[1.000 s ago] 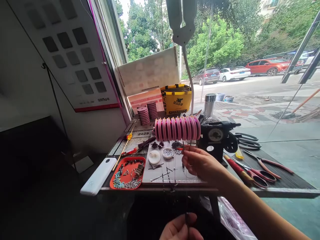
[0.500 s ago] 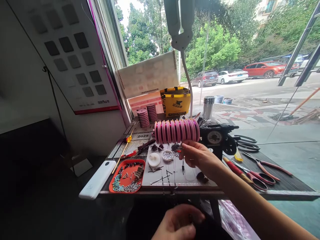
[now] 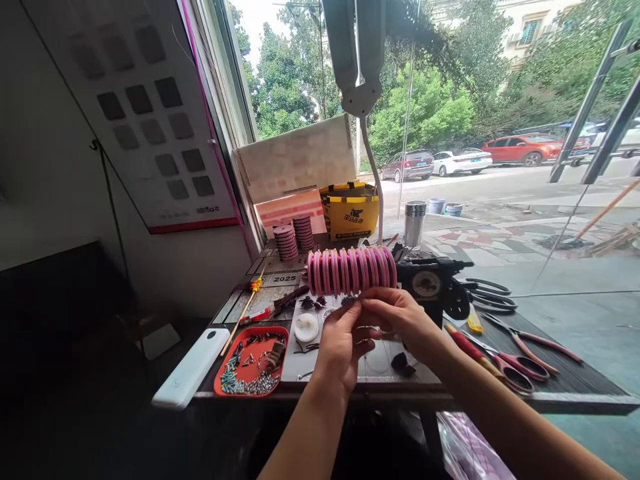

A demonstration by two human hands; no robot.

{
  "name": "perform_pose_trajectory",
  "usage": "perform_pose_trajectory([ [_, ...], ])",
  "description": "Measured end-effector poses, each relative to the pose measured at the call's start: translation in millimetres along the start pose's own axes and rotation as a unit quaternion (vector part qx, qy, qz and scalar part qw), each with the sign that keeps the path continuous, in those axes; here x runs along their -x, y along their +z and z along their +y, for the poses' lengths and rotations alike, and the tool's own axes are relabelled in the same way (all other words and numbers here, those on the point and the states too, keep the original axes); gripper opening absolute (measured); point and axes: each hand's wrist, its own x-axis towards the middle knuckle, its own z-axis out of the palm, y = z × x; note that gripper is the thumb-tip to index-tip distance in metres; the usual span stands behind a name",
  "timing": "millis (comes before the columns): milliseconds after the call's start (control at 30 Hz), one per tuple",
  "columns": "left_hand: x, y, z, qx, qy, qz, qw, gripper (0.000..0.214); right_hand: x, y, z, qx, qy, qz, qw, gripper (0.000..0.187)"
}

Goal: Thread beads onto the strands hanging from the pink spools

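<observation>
Row of round pink spools (image 3: 353,271): side by side at the centre, just above both hands, reaching to the black machine with a round dial (image 3: 427,283).
Left hand (image 3: 343,337): raised, fingers curled, thumb and forefinger meeting the other hand; whatever they may pinch is too small to make out.
Right hand (image 3: 397,313): fingertips drawn together near the spools' lower edge; whether they grip or touch anything cannot be told.
Fingertip step: apparently close, two-handed work on something small beneath the spools.
Next move: seems to call for a light, steady pinch, forearms kept off the loose parts.
White flat board (image 3: 300,360): under the hands, bearing a round white dish (image 3: 306,327) and small dark pieces.
Dark worktop (image 3: 587,385): at left, a shallow red tray (image 3: 256,345) of little metallic and coloured parts and a white rounded slab (image 3: 190,368); at right, pink-handled scissors (image 3: 537,372) and pink-handled pliers (image 3: 527,350).
Worktop's far end: stacked pink-and-black discs (image 3: 285,244), a yellow bag with black print (image 3: 353,217), a silver lidded flask (image 3: 414,227).
Room: dim left wall with a white chart of grey rectangles (image 3: 170,167); beyond the glass, parked cars and trees.
</observation>
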Motion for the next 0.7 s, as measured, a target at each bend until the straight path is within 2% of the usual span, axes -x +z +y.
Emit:
perform_pose_trajectory([
  [167, -2, 0.1, 1, -0.002, -0.006, 0.014, 1.000, 0.021, 0, 0, 0, -0.002, -0.004, -0.003, 1.000, 0.023],
  [300, -2, 0.2, -4, -0.003, 0.058, 0.005, 0.998, 0.016, 1, 1, 0, -0.012, -0.009, -0.026, 1.000, 0.027],
  [433, 4, -1.6, -16, -0.017, 0.143, -0.023, 0.989, 0.022, 2, 1, 2, -0.016, 0.002, -0.062, 0.998, 0.029],
  [500, 8, -3.9, -21, -0.027, 0.162, -0.028, 0.986, 0.024, 2, 0, 4, -0.014, 0.009, -0.070, 0.997, 0.028],
  [700, 24, -9.2, -22, -0.046, 0.136, -0.015, 0.989, 0.020, 6, 3, 5, -0.026, 0.025, -0.075, 0.996, 0.026],
])
